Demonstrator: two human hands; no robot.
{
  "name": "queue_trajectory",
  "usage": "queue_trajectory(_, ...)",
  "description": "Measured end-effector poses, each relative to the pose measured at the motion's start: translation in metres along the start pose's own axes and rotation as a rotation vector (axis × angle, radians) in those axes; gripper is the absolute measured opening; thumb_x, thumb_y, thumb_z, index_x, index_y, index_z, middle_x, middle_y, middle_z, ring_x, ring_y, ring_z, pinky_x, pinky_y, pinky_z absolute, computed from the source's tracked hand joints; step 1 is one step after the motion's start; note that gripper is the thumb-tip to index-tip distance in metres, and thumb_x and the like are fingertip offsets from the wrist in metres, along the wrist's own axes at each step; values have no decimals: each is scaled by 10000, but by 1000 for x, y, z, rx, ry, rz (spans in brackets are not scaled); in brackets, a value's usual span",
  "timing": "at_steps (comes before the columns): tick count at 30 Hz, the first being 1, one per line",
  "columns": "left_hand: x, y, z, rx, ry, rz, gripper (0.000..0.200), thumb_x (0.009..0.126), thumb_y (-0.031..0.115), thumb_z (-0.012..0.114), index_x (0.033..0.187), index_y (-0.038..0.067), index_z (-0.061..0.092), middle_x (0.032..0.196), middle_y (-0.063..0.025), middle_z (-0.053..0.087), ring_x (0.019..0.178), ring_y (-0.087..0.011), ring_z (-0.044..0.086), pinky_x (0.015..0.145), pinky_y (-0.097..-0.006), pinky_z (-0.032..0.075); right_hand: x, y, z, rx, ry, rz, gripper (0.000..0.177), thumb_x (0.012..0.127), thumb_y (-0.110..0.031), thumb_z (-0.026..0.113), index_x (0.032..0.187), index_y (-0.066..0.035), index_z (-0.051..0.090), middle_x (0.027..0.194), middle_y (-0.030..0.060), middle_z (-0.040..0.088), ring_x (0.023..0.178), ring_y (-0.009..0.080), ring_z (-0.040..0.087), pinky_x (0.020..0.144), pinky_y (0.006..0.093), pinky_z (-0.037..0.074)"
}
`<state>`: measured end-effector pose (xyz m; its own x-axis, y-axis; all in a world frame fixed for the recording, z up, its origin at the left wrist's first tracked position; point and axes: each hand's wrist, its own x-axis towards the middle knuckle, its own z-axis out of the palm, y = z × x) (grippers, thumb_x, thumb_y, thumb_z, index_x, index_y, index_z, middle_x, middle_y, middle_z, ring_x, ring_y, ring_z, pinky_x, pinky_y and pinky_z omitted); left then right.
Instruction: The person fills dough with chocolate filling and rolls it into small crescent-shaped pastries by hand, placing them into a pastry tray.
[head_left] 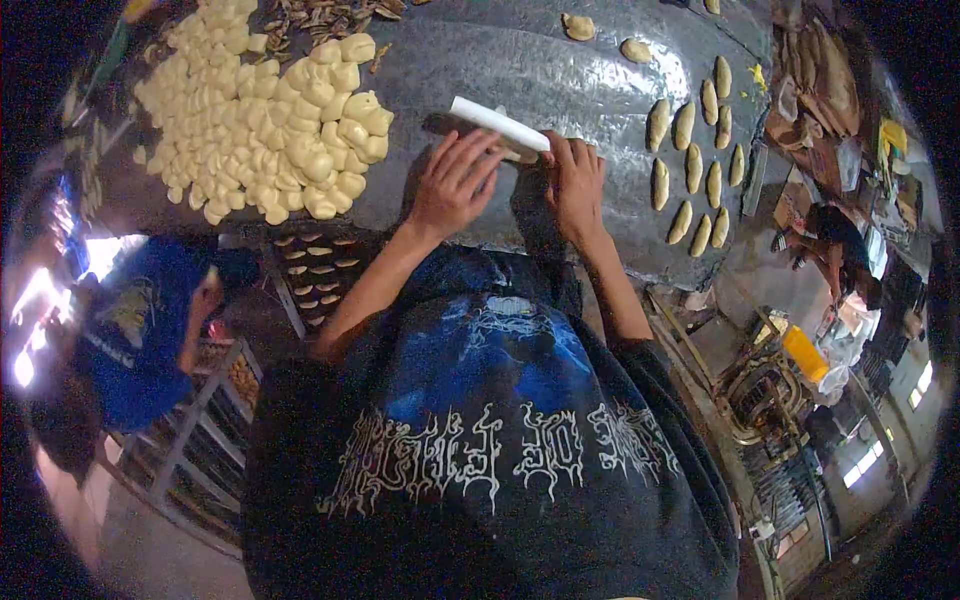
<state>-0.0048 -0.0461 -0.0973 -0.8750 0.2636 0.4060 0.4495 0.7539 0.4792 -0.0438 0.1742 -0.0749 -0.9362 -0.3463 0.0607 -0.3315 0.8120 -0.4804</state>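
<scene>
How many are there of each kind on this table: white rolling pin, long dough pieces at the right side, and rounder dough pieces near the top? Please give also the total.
White rolling pin: 1
Long dough pieces: 12
Rounder dough pieces: 2
Total: 15
Not counted: one piece cut off by the top edge.

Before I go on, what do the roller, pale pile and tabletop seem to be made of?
Roller: probably plastic, evenly white with a smooth finish. Pale pile: likely dough, satiny, in soft rounded lumps. Tabletop: perhaps metal, dark and glossy with streaked glare; a coating can't be ruled out.
</scene>
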Motion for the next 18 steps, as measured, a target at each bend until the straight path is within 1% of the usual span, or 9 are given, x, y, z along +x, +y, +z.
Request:
queue_trajectory(4, -2, 5, -4, -48, 76, -95, 405, 938, 128, 648, 1340, 85, 630, 1445, -101, 582, 1361, -298, 533, 1163, -501, 381, -2, -4, 4, -88, -3, -102, 441, 962, -159, 624, 1401, -166, 582, 1108, 94, 624, 1057, 293, 573, 944, 463, 397)
queue_trajectory(5, 3, 4, -3, -33, 87, -113, 409, 946, 129, 636, 1352, 79, 622, 1458, -106, 572, 1370, -300, 525, 1165, -507, 376, -6, -1, 11, -131, -43, -64, 513, 966, -184, 628, 1472, -194, 542, 1213, 102, 611, 1131, 286, 557, 982, 468, 386)
queue_trajectory(6, 12, 3, -5, -13, 103, -133, 414, 953, 129, 625, 1363, 74, 614, 1470, -111, 562, 1378, -301, 518, 1168, -512, 370, -9, -1, 13, -139, -21, -42, 527, 972, -200, 623, 1490, -201, 526, 1283, 109, 585, 1183, 292, 537, 1004, 476, 372)
queue_trajectory(7, 22, 3, -7, 63, -24, -157, 461, 1003, 189, 554, 1442, 49, 542, 1525, -127, 509, 1423, -302, 468, 1194, -499, 333, -9, -3, 15, -145, 3, -25, 541, 978, -216, 619, 1508, -208, 510, 1353, 117, 560, 1235, 299, 518, 1025, 484, 359)
queue_trajectory(8, 26, 0, -1, 76, -45, -168, 486, 1012, 201, 536, 1468, 38, 504, 1542, -141, 486, 1432, -319, 452, 1199, -502, 322, -8, -5, 18, -149, 28, -6, 555, 985, -232, 614, 1526, -214, 494, 1423, 125, 534, 1287, 305, 499, 1047, 492, 345)
queue_trajectory(11, 35, -14, 12, 103, -125, -187, 552, 1036, 239, 487, 1530, 6, 405, 1588, -169, 421, 1461, -351, 407, 1216, -501, 294, -1, -15, 10, -112, 17, 37, 615, 1001, -291, 575, 1583, -236, 386, 1611, 194, 349, 1493, 381, 327, 1162, 644, 207)
queue_trajectory(13, 39, -20, 13, 100, -198, -189, 582, 1049, 264, 460, 1549, -15, 355, 1615, -171, 383, 1479, -350, 382, 1225, -489, 280, 1, -8, 15, -180, -2, 48, 584, 1026, -322, 533, 1582, -224, 387, 1649, 189, 292, 1534, 392, 245, 1176, 673, 140)
queue_trajectory(14, 41, -21, 14, 100, -190, -179, 582, 1049, 264, 459, 1549, -17, 356, 1621, -172, 373, 1482, -348, 378, 1226, -484, 279, 4, -3, 17, -214, -15, 47, 570, 1038, -338, 512, 1582, -218, 388, 1668, 186, 263, 1554, 398, 205, 1183, 688, 107)
queue_trajectory(18, 53, -35, 20, 141, -149, -131, 583, 1054, 274, 443, 1546, -25, 355, 1635, -174, 347, 1490, -340, 367, 1231, -474, 273, 23, 5, 22, -259, 49, 46, 556, 1066, -392, 428, 1583, -193, 385, 1664, 193, 271, 1558, 429, 163, 1188, 709, 37)
